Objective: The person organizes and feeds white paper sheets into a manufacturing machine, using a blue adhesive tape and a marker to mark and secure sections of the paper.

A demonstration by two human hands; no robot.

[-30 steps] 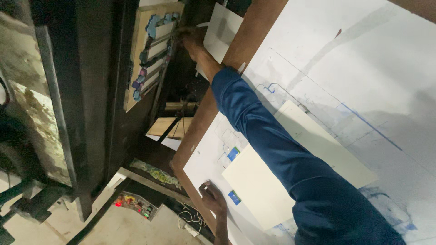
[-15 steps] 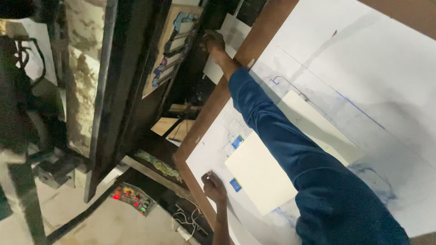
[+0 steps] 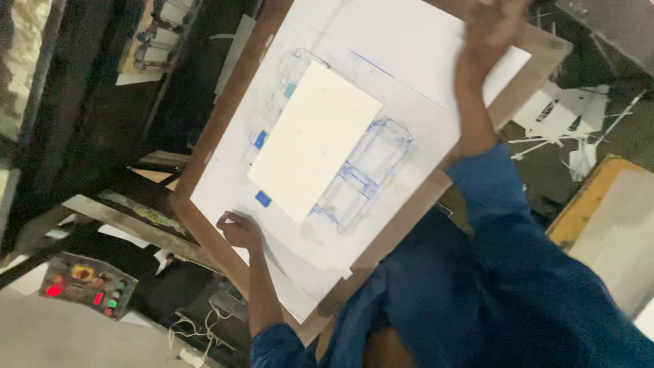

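Note:
A wooden board (image 3: 204, 174) lies tilted in front of me, covered by a large white sheet (image 3: 422, 75) with blue line drawings. A cream card (image 3: 313, 136) lies on the sheet's middle, with small blue tabs (image 3: 263, 198) by its left edge. My left hand (image 3: 238, 232), fingers curled, grips the sheet's edge at the board's near left corner. My right hand (image 3: 490, 34) reaches in a blue sleeve to the board's far right corner. It lies blurred over the sheet there, so its fingers are unclear.
A dark machine frame (image 3: 82, 102) stands left of the board. Below it sits a control box (image 3: 85, 285) with lit red and green buttons, and cables (image 3: 197, 327) trail nearby. Paper scraps (image 3: 565, 123) litter the floor at right beside a yellow-edged panel (image 3: 599, 204).
My right arm has drawn back from the machine at the far left and now rests at the board's far right corner. The view has swung right. My left hand has stayed put.

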